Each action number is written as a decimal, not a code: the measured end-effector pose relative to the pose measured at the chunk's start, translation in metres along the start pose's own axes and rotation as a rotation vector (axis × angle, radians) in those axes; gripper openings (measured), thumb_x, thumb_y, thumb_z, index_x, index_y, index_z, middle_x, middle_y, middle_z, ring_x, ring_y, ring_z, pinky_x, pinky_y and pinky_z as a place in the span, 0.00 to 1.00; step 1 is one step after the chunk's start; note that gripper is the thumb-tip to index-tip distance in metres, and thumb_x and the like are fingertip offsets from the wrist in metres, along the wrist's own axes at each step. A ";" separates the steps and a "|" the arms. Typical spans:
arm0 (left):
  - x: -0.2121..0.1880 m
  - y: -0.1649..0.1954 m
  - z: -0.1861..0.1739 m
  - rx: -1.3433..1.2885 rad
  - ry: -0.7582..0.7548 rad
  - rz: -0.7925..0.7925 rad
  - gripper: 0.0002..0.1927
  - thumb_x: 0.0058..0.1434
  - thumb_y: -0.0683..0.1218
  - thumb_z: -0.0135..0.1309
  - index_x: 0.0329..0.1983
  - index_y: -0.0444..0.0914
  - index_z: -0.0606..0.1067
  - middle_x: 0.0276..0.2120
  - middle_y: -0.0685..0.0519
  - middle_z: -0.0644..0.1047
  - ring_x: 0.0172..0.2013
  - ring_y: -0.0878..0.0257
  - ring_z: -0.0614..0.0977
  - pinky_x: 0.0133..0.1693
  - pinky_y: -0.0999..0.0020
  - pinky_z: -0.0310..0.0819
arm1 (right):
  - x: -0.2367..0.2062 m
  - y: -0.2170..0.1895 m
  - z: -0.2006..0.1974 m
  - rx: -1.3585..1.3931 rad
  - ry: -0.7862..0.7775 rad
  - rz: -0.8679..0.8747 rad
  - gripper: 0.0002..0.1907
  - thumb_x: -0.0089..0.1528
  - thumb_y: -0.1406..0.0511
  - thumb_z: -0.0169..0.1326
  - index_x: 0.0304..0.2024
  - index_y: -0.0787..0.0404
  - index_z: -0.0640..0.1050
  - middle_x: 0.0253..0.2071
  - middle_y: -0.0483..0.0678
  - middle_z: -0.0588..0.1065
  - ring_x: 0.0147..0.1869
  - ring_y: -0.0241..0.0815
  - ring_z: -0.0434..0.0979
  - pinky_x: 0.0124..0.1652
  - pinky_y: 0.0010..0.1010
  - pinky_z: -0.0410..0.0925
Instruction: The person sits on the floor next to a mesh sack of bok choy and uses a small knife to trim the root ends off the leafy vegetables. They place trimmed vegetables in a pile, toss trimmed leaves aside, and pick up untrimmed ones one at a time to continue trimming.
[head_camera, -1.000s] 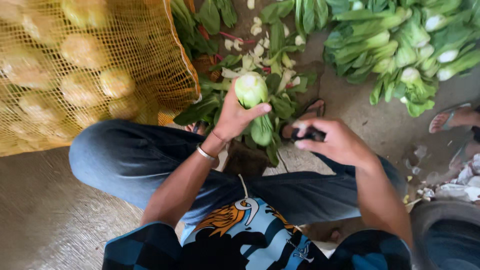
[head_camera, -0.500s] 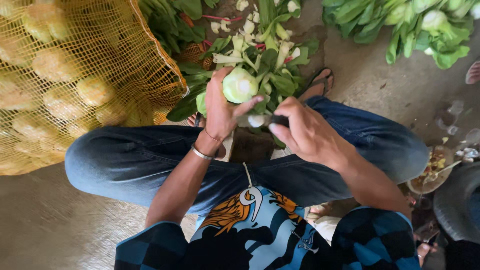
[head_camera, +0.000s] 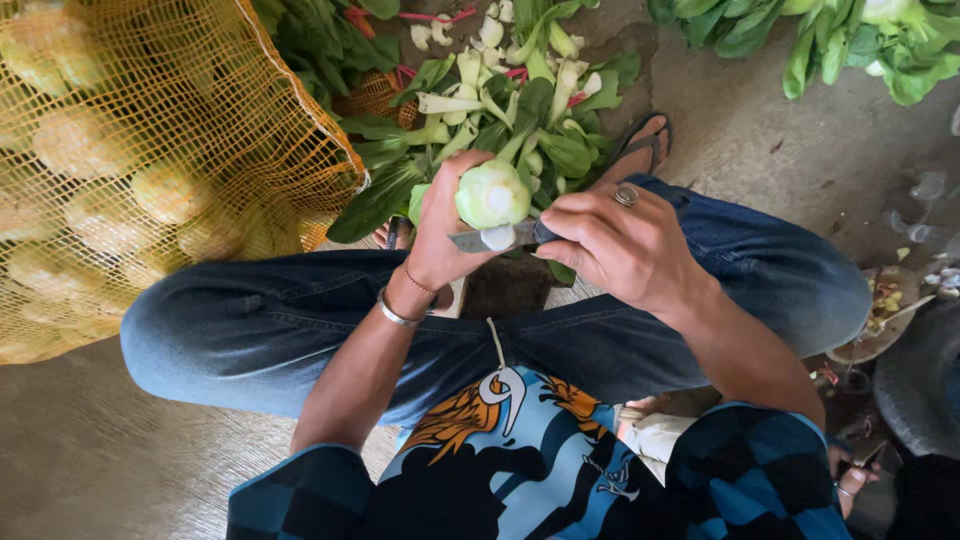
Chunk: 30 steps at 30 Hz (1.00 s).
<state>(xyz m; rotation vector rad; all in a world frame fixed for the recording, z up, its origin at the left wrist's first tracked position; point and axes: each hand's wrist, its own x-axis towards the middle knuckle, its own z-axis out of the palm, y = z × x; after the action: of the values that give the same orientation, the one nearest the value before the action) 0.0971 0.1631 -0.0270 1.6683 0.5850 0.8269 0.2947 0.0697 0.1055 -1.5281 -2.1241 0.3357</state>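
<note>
1. The left hand (head_camera: 445, 225) is wrapped around a pale green, round-based leafy vegetable head (head_camera: 492, 194) just above the centre of the frame; its cut, whitish base faces the camera and its leaves trail away behind the fingers, so most of them are hidden.
2. The right hand (head_camera: 620, 240) is closed tight on the dark handle of a small steel-bladed knife (head_camera: 490, 238); the handle is almost wholly covered by the fingers, and the blade lies against the underside of the vegetable head, apparently touching it.
3. A silver ring with a round face (head_camera: 627, 195) sits on one right finger, and a metal bangle (head_camera: 395, 310) circles the left wrist.
4. Beyond the hands, at upper centre, lies a heap of loose green leaves and white stem trimmings (head_camera: 510, 90) on the floor.
5. A yellow mesh sack of round pale vegetables (head_camera: 150, 170) fills the upper left and is cut off by the frame edges.
6. More leafy greens (head_camera: 850, 35) are cropped at the upper right.
7. Objects at the right edge are too dim to identify.
</note>
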 end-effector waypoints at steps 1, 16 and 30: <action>0.000 0.000 0.000 0.001 -0.007 -0.004 0.40 0.49 0.47 0.74 0.61 0.38 0.66 0.51 0.45 0.75 0.51 0.49 0.81 0.54 0.59 0.76 | 0.000 0.000 -0.001 0.001 -0.004 -0.001 0.18 0.59 0.63 0.70 0.45 0.64 0.77 0.45 0.48 0.78 0.43 0.47 0.80 0.41 0.37 0.72; 0.004 0.004 -0.003 0.172 -0.067 0.095 0.38 0.46 0.50 0.76 0.57 0.40 0.70 0.50 0.48 0.77 0.49 0.47 0.78 0.52 0.57 0.72 | 0.000 -0.002 -0.006 -0.022 -0.044 -0.005 0.19 0.56 0.64 0.71 0.45 0.64 0.80 0.44 0.48 0.78 0.41 0.45 0.79 0.40 0.35 0.73; 0.009 0.014 -0.011 0.133 -0.136 0.209 0.38 0.48 0.55 0.75 0.56 0.39 0.69 0.49 0.49 0.75 0.48 0.49 0.77 0.50 0.57 0.67 | -0.002 -0.001 -0.019 0.014 -0.011 -0.009 0.18 0.56 0.66 0.72 0.43 0.65 0.79 0.45 0.50 0.79 0.42 0.47 0.80 0.43 0.36 0.74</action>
<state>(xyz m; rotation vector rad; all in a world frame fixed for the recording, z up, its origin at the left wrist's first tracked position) 0.0934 0.1727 -0.0100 1.9146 0.3824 0.8304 0.3047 0.0660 0.1217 -1.5116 -2.1326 0.3558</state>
